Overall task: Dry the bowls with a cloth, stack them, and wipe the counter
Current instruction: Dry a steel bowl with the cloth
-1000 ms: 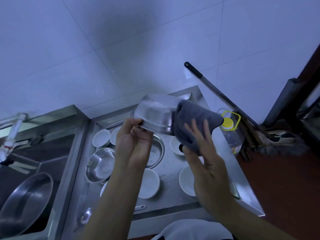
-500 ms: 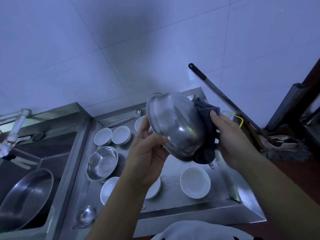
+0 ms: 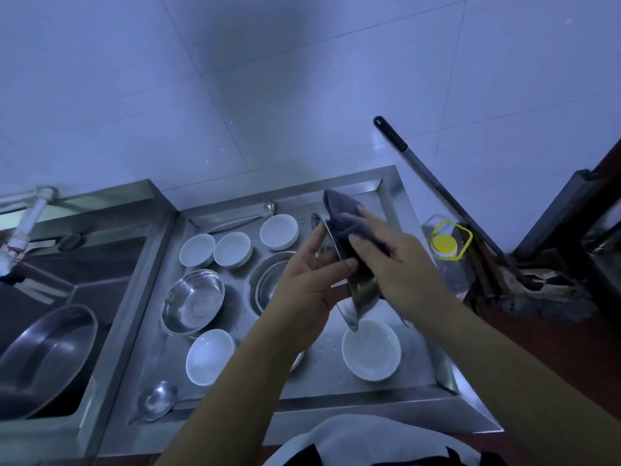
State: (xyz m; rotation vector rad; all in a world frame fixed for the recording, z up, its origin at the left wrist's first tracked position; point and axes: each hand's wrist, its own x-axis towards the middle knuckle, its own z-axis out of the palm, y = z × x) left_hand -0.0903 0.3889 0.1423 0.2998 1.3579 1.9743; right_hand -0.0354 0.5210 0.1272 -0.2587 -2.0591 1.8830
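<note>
A: From the head view, where's the steel bowl (image 3: 356, 297)?

B: Held on edge above the counter (image 3: 420, 375). The left hand (image 3: 309, 287) grips its rim, fingers curled round; the right hand (image 3: 400, 260) presses the grey cloth (image 3: 349, 216) into it, fingers bent over the cloth.

A: Room nearby?

B: A white bowl (image 3: 371, 354) sits just below; bare steel lies toward the right raised edge.

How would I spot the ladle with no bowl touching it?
Find the steel counter right of the sink. At its near left corner lies a ladle, cup upward. Unlike the ladle by the back wall, it lies apart from the white bowls.
</note>
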